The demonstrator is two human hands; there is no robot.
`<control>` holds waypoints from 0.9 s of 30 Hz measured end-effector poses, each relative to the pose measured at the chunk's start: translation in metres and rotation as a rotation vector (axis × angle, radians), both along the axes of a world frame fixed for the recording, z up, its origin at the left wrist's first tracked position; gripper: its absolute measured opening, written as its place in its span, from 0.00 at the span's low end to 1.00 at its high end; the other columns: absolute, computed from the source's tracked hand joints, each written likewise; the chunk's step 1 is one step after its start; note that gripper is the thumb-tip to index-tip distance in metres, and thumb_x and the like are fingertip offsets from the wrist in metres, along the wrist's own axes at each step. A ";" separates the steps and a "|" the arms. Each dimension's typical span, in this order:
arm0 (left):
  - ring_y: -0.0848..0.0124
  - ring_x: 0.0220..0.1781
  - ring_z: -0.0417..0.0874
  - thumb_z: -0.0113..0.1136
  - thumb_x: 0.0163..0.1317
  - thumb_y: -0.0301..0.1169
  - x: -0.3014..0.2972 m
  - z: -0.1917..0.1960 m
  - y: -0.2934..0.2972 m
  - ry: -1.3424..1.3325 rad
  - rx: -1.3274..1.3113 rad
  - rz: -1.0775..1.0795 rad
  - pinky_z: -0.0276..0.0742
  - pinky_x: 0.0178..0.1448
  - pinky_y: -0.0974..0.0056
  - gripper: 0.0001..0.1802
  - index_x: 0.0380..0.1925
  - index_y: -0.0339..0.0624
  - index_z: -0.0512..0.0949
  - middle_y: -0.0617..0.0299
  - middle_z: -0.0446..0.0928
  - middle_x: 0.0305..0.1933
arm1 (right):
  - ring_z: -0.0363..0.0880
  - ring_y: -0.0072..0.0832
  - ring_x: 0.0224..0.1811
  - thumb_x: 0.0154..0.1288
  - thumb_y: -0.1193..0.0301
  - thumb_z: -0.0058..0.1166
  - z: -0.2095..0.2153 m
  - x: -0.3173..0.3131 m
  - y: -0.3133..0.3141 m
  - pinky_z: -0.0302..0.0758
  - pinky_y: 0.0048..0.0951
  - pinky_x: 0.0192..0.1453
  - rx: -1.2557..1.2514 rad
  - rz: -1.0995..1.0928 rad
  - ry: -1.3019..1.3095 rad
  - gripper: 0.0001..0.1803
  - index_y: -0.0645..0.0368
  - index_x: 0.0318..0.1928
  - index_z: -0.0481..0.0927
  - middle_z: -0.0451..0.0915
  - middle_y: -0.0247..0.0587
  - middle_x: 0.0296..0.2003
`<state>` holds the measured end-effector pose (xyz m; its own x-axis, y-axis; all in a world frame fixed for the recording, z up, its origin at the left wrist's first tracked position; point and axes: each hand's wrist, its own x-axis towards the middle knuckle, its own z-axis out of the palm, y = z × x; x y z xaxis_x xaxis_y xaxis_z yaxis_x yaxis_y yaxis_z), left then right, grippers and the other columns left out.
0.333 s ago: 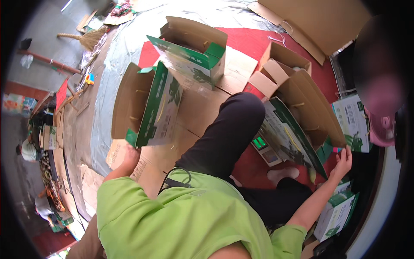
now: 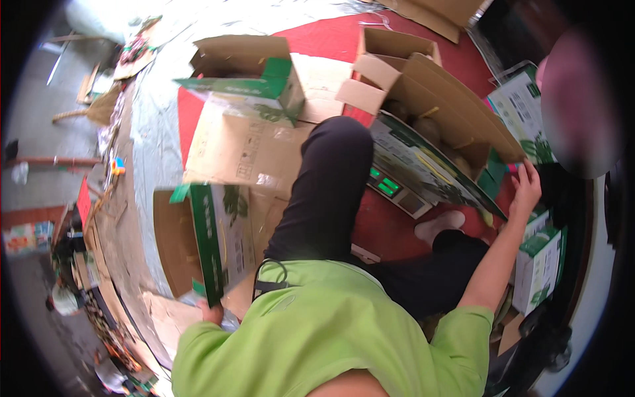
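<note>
My left hand (image 2: 210,312), low on the left, is closed on the bottom near corner of a green-and-white carton (image 2: 221,238). That carton is tilted, its brown open side facing left. On the right, a second open carton (image 2: 430,162) stands beside my raised knee with its long flap up and several brown, roundish things (image 2: 426,129) inside. My right hand (image 2: 527,188) has its fingers stretched out against the corner of that flap; its thumb is hard to make out. A scale (image 2: 397,192) with a lit green display shows at this carton's near side.
Another open green-and-white carton (image 2: 248,79) stands farther off at left on flat cardboard (image 2: 231,142). A brown box (image 2: 400,46) is behind the right carton. Closed cartons (image 2: 539,264) stand at right. A broom (image 2: 99,109) lies far left; small figures of people show beyond.
My left hand has drawn the left carton nearer to me and away from the far carton. My right hand remains at the right carton's flap. The whole view has shifted.
</note>
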<state>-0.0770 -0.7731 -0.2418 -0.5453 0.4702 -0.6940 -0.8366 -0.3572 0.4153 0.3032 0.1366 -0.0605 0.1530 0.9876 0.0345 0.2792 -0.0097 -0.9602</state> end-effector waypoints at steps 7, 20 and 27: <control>0.64 0.44 0.79 0.55 0.64 0.46 0.017 -0.047 0.081 0.558 -0.380 -0.554 0.74 0.52 0.62 0.21 0.46 0.42 0.81 0.58 0.82 0.44 | 0.76 0.15 0.44 0.66 0.69 0.59 0.021 -0.022 -0.012 0.74 0.19 0.42 -0.043 0.006 -0.019 0.16 0.57 0.53 0.80 0.80 0.30 0.48; 0.68 0.34 0.83 0.55 0.63 0.29 -0.030 0.039 0.319 0.447 -1.009 -1.085 0.79 0.43 0.62 0.13 0.43 0.35 0.81 0.57 0.84 0.34 | 0.77 0.19 0.49 0.67 0.70 0.57 0.014 0.010 -0.004 0.72 0.21 0.45 -0.056 0.040 0.011 0.17 0.57 0.56 0.77 0.79 0.32 0.51; 0.49 0.43 0.82 0.58 0.59 0.29 -0.118 0.032 0.535 1.476 -0.885 -1.022 0.77 0.49 0.53 0.27 0.60 0.36 0.67 0.45 0.81 0.37 | 0.76 0.20 0.51 0.67 0.68 0.58 0.000 0.013 0.004 0.73 0.23 0.46 -0.100 0.054 -0.045 0.18 0.55 0.56 0.77 0.79 0.30 0.51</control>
<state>-0.1953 -0.2382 -0.2096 -0.6095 0.7629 -0.2154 0.5284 0.5936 0.6070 0.3158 0.1405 -0.0602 0.1004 0.9932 -0.0593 0.3247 -0.0891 -0.9416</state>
